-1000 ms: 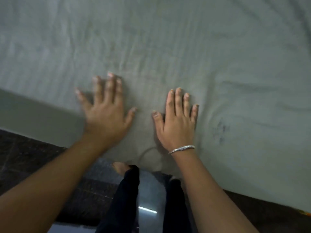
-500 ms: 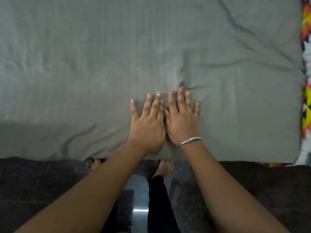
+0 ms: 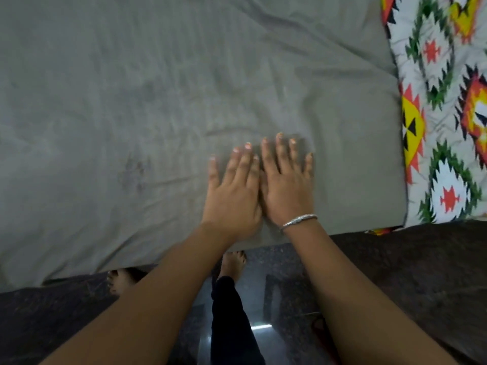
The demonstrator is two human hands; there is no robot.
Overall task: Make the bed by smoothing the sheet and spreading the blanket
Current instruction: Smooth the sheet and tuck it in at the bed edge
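A grey blanket (image 3: 131, 101) covers most of the bed, with soft creases running across it. My left hand (image 3: 232, 196) and my right hand (image 3: 287, 185) lie flat on it side by side, palms down, fingers spread, near the bed's front edge. A silver bangle (image 3: 297, 221) circles my right wrist. To the right, a patterned sheet (image 3: 445, 114) in white, green, orange and yellow shows past the blanket's right edge.
The blanket's front edge hangs over the bed side above a dark floor (image 3: 395, 272). My bare feet (image 3: 232, 264) and a black trouser leg (image 3: 232, 322) stand close against the bed.
My hands came together from apart and have slid to the right along the blanket. The view has shifted right, showing more of the patterned sheet.
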